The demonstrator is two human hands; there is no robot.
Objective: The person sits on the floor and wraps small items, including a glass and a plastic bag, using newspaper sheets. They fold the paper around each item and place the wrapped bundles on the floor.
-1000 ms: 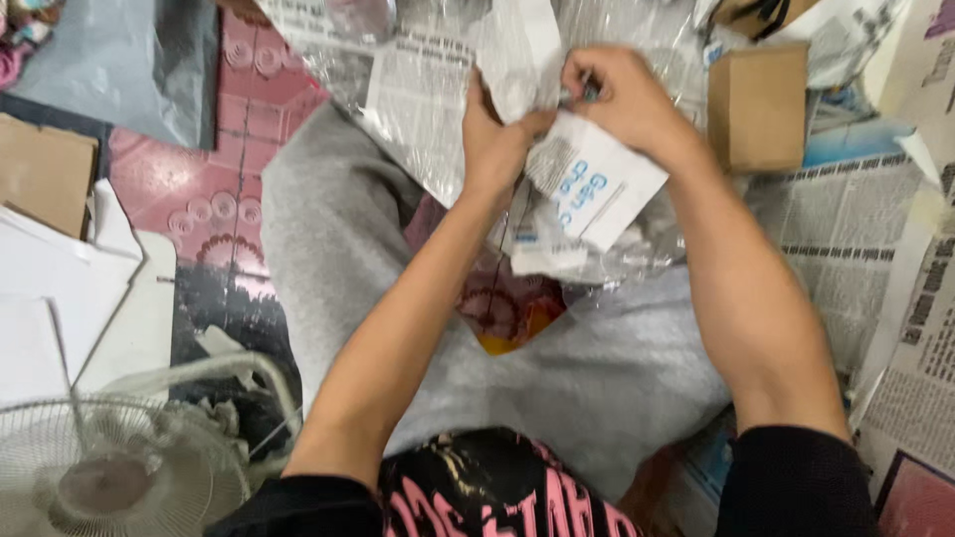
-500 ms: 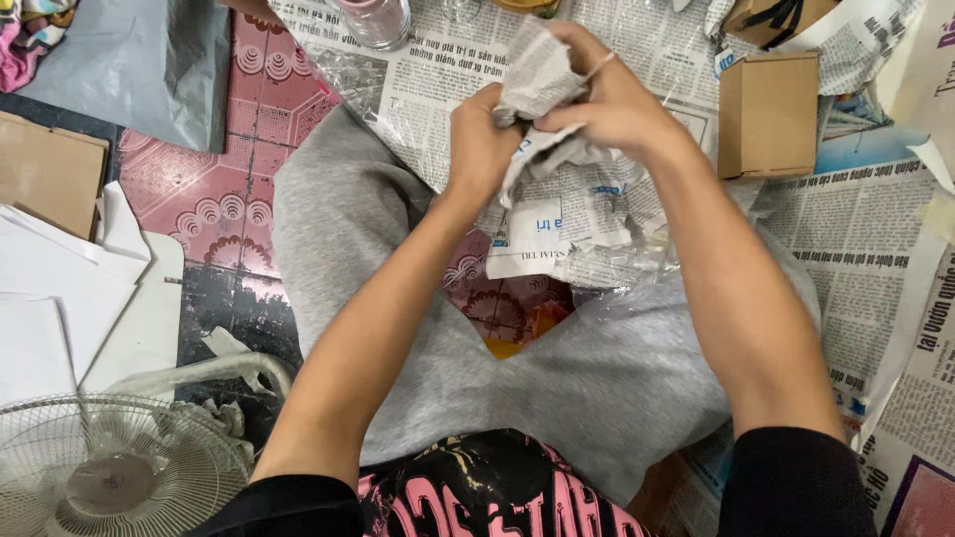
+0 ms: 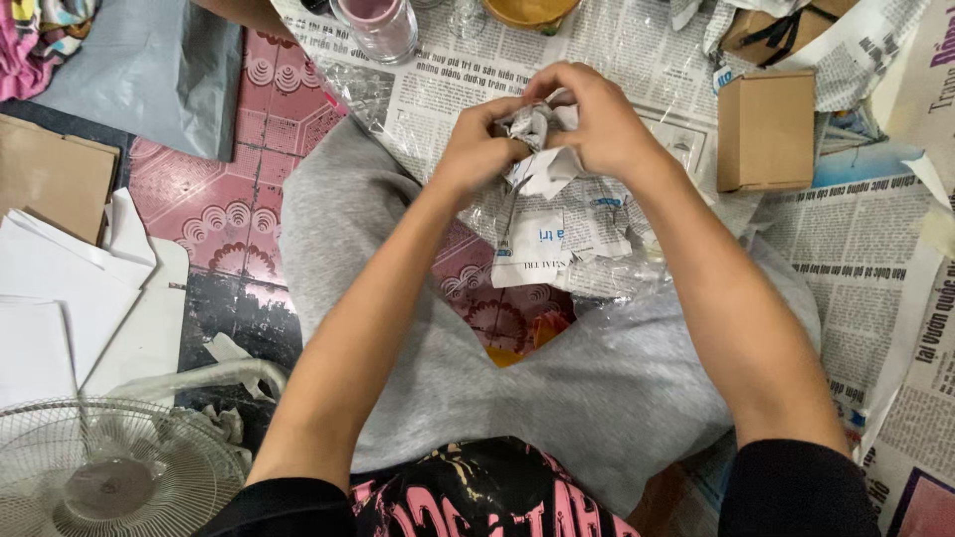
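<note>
**Both hands closed on a crumpled paper wad**

Here, the crumpled paper wad [image 3: 532,124] sits squeezed between the two hands, held up above the person's lap and over the newspaper-covered floor [image 3: 856,268]. The left hand [image 3: 476,149] curls its fingers around the near left side of the wad, and the right hand [image 3: 602,124] folds over the top and right side, so both grips are closed on it. A loose white corner of the paper pokes out below the fingers. What lies inside the wad, if anything, cannot be told, since the hands cover most of it.

Just beneath the hands hangs a crinkled clear plastic sheet [image 3: 607,264] with a white printed paper slip [image 3: 532,249] resting on it, draped over the grey trousers [image 3: 597,388] of the crossed legs.

Farther out, a small brown cardboard box [image 3: 766,129] stands on the newspaper to the right of the hands, near the floor covering's far edge. A clear glass jar [image 3: 376,25] stands at the far edge, left of the hands. On the left lie a grey plastic bag [image 3: 149,70], flat brown cardboard [image 3: 55,184] and a stack of white sheets [image 3: 70,298] on the patterned red tiles [image 3: 224,209]. A white fan grille [image 3: 109,472] fills the near left corner.
</note>
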